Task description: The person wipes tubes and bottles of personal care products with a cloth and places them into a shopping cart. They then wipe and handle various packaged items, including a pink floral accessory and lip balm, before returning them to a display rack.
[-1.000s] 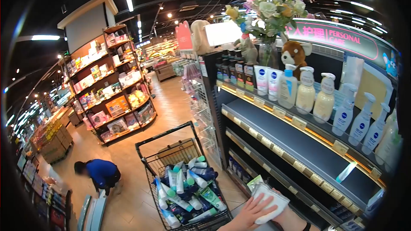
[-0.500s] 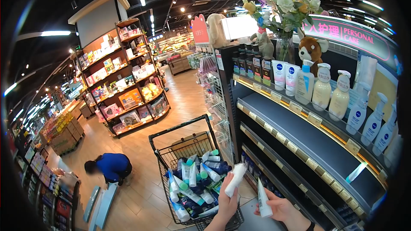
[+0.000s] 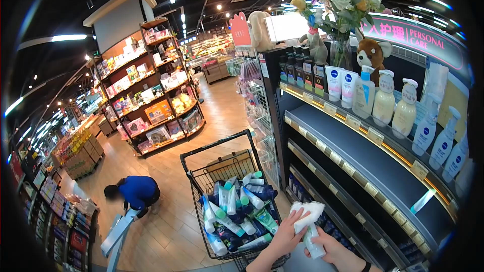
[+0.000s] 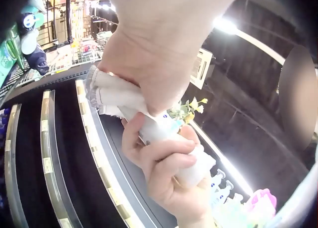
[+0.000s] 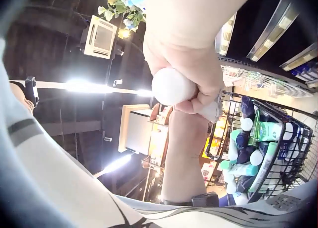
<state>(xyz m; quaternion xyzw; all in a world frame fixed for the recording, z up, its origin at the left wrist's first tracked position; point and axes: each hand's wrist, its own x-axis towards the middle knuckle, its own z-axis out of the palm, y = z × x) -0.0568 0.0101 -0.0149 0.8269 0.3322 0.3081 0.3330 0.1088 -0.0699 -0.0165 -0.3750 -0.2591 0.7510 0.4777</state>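
Note:
My right hand (image 3: 334,249) grips a white tube (image 3: 314,247), its fingers wrapped around the lower part in the left wrist view. Its round white cap (image 5: 171,86) faces the right wrist camera. A folded white cloth (image 3: 309,212) lies under the fingers of my left hand (image 3: 286,235). That hand holds the cloth against the tube's upper end, covering it. Both hands meet in front of the lower shelves, just right of the shopping cart (image 3: 218,146).
Several tubes (image 3: 233,202) and dark bottles fill the cart. On the right stands a shelf unit (image 3: 348,143) with pump bottles (image 3: 384,102) along its top and one tube (image 3: 423,200) lower down. A person in blue (image 3: 137,191) bends over long panels (image 3: 117,234) on the floor.
Half a second ago my hands were apart, the left holding the cloth and the right the tube. Now they are together again, with the cloth over the tube's upper end.

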